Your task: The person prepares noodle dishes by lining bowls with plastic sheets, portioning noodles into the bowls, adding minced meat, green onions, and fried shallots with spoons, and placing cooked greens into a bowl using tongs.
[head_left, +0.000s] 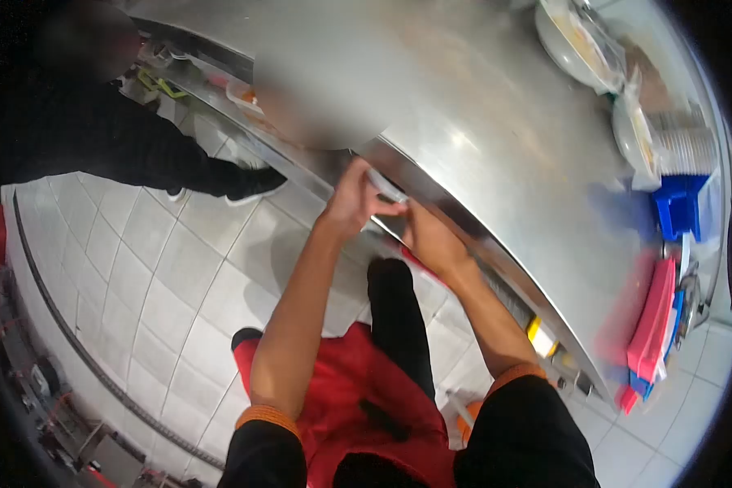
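Both my hands are just below the front edge of the steel counter (496, 122). My left hand (353, 202) is closed on a small whitish, translucent object (388, 186), perhaps plastic; its kind does not show. The fingers lie along its left end, with the thumb reaching toward my other hand. At the object's right end is my right hand (433, 237), fingers bent and partly hidden behind its own back. Whether it grips the object or only touches it, I cannot tell.
On the counter's right stand white bowls (577, 45), stacked clear containers (683, 142), a blue bin (679, 207) and a pink tray (651, 321). Under the counter, a shelf holds a plastic tub (242, 96). A person in dark trousers (138, 138) stands at left on the tiled floor (171, 276).
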The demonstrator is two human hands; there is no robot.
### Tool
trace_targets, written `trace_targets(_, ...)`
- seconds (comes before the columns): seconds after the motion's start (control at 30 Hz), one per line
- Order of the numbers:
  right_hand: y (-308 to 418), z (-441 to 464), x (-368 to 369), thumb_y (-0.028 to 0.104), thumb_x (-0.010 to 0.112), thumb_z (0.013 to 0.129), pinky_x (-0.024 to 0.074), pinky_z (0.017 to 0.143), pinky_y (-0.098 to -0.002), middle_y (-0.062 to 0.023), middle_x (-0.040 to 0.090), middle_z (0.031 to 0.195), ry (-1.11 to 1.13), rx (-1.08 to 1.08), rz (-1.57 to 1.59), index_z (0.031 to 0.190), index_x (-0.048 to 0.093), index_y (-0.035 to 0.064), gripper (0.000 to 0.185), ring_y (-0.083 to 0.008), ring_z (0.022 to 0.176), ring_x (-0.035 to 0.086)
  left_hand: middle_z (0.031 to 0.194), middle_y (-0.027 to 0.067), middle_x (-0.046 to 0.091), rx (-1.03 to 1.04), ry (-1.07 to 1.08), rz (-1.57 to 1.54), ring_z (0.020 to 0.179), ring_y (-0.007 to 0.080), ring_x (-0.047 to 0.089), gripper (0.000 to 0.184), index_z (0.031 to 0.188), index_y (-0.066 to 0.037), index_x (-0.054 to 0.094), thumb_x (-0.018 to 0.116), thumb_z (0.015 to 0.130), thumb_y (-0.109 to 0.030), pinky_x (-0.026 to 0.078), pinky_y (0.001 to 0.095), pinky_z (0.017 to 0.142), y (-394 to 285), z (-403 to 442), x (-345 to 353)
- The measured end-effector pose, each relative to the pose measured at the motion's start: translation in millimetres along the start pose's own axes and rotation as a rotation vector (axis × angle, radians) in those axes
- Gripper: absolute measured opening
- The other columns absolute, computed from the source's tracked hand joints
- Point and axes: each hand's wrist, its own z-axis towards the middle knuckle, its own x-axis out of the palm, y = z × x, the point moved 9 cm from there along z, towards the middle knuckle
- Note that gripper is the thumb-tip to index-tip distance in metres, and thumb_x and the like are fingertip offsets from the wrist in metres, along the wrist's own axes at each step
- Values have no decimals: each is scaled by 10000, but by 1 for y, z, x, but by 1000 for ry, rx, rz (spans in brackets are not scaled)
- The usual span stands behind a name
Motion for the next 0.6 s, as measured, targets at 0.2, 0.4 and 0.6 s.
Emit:
trace_targets(0.2,127,-116,-18,122,658,658,418,836,-392,-72,547,823,-144,-533,-145,857,610,46,219,-236,809,529,1244,134,491,-59,-172,-204,1153,296,491,569,1330,-75,356,431,780,-200,438,479,940,39,-158,-24)
trace_targets(0.4,204,-169,-135,301,753,677,292,955,-522,-101,521,1112,-190,-277,75,1054,597,54,476,-274,980,488,1306,158,417,-31,-409,-48,1210,278,431,625,1352,-68,318,411,738,-141,371,405,1017,-4,-264,25)
trace_targets(0.6,113,-156,-191,107,604,798,471,562,-471,-235,604,706,-6,419,194,980,527,-52,254,-411,647,599,1286,140,431,-31,-280,341,1189,229,434,520,1349,-43,306,466,870,-165,358,361,1006,-64,-223,135)
